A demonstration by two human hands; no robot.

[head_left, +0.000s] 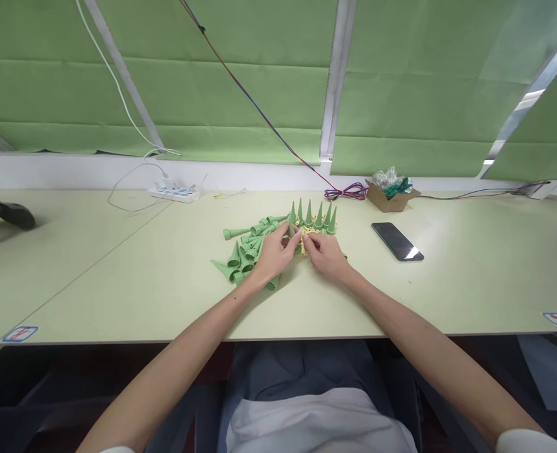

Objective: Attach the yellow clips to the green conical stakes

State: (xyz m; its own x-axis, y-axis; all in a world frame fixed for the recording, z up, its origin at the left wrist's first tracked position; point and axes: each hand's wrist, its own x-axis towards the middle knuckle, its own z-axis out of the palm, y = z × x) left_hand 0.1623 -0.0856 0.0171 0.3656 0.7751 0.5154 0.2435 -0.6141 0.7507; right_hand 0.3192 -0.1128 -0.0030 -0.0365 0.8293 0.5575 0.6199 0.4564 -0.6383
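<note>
A heap of green plastic cone spikes (245, 248) lies on the pale green table (118, 283). Behind my hands a row of several green cones (313, 217) stands upright, points up. My left hand (273, 255) rests over the heap's right side, its fingers pinched on a green cone by the row. My right hand (323, 251) meets it from the right, fingers pinched together over small yellow pieces (309, 234) at the foot of the standing cones. What the right fingers hold is too small to name.
A black phone (398, 241) lies flat to the right. A small cardboard box (391, 195) with clear and green bags stands behind it. A white power strip (174, 190) with cables sits at the back left. A dark object (4, 214) lies at the far left edge.
</note>
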